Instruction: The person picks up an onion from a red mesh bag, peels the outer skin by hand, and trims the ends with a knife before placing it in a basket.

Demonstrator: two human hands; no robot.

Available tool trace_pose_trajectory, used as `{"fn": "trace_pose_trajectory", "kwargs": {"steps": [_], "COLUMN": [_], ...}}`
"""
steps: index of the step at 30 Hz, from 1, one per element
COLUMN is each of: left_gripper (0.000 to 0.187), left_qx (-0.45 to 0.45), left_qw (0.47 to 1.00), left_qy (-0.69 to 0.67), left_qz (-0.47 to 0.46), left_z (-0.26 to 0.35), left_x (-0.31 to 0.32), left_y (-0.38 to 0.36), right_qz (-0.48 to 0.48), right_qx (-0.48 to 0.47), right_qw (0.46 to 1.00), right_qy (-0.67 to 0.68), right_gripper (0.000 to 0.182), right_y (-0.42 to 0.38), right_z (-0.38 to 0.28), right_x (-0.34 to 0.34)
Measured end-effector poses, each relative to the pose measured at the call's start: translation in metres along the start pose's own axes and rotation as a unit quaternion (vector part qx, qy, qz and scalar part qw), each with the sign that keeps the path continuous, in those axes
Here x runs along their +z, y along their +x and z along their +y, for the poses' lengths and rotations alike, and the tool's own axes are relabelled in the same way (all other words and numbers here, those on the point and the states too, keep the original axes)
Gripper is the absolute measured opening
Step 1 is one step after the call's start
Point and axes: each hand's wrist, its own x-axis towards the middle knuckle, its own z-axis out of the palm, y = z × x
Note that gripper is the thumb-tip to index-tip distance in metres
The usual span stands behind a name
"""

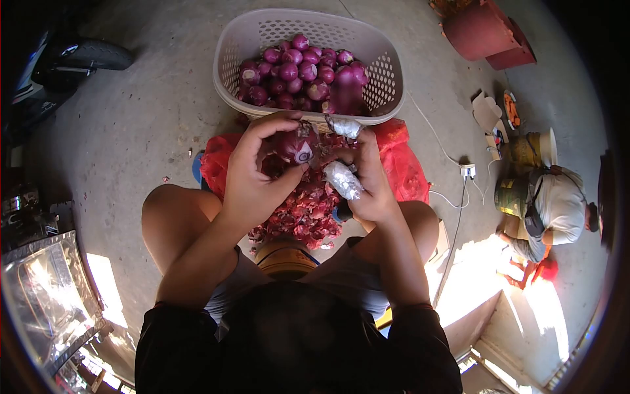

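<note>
My left hand [254, 164] is wrapped round a red onion [294, 146], its pale root end turned towards my right hand. My right hand [367, 174] is close beside the onion, with silvery wrapping [343, 180] round the thumb and index finger. Its other fingers curl inward, and what they hold, if anything, is hidden. Below both hands a heap of loose onion skins [298, 213] lies between my legs, on and around a red mesh sack [401, 167]. Beyond them stands a plastic basket [230, 85] with many purple onions [289, 71] in it.
A yellowish bucket [287, 257] is between my thighs. A white plug adapter [467, 171] with cables lies on the floor to the right. Farther right another person [561, 203] bends near some buckets [510, 197]. A motorcycle wheel [98, 54] is at upper left.
</note>
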Motion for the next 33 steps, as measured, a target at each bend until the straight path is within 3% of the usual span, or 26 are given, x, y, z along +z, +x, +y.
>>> {"fn": "trace_pose_trajectory", "kwargs": {"steps": [5,7,13,16,19,25,33], "left_gripper": [0.049,0.049,0.048,0.048,0.047,0.048,0.047], "left_qx": [0.083,0.073,0.059,0.063,0.074,0.110,0.153], "left_qw": [0.988,0.989,0.979,0.975,0.970,0.959,0.956], "left_qy": [0.127,0.131,0.189,0.199,0.211,0.228,0.210], "left_qz": [0.001,-0.004,-0.057,-0.078,-0.095,-0.125,-0.138], "left_z": [-0.002,-0.002,0.005,0.006,0.007,0.010,0.012], "left_x": [-0.001,-0.001,-0.008,-0.008,-0.008,-0.008,-0.009], "left_y": [0.003,0.002,0.003,0.005,0.005,0.006,0.007], "right_qz": [-0.023,-0.031,-0.079,-0.076,-0.085,-0.087,-0.056], "right_qx": [0.020,0.002,0.077,0.031,0.055,0.074,0.098], "right_qw": [0.999,0.998,0.990,0.995,0.992,0.993,0.974], "right_qy": [-0.023,-0.058,-0.085,-0.049,-0.081,-0.017,0.194], "right_gripper": [0.055,0.056,0.057,0.056,0.055,0.048,0.031], "right_y": [-0.002,-0.002,0.001,0.000,-0.003,-0.001,-0.002], "right_z": [0.003,0.005,-0.006,-0.004,0.000,-0.008,-0.016], "right_x": [-0.005,-0.008,-0.019,-0.019,-0.023,-0.024,-0.020]}}
